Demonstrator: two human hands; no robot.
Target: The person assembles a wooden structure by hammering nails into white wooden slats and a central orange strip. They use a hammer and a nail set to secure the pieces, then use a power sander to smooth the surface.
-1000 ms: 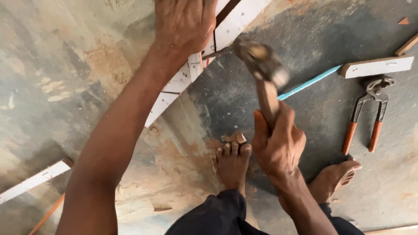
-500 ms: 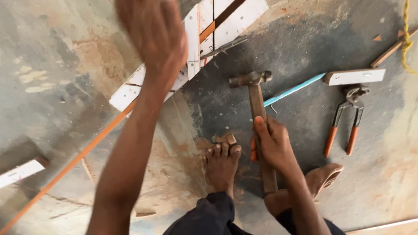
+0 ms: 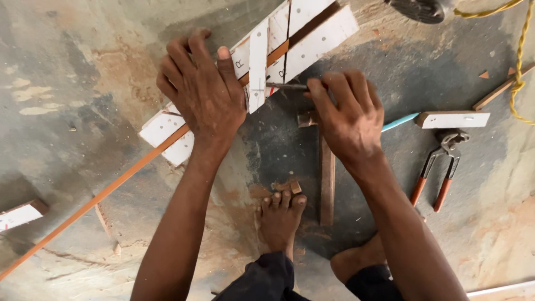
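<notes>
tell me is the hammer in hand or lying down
Lying down. The hammer lies flat on the floor, handle bare; the right hand only covers its head.

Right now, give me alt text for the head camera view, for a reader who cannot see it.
Seen from above, a person's left hand presses on white-faced wooden strips on a concrete floor, while the right hand holds a thin metal rod against them. A hammer lies under the right hand, orange-handled pincers further right, bare feet below.
</notes>
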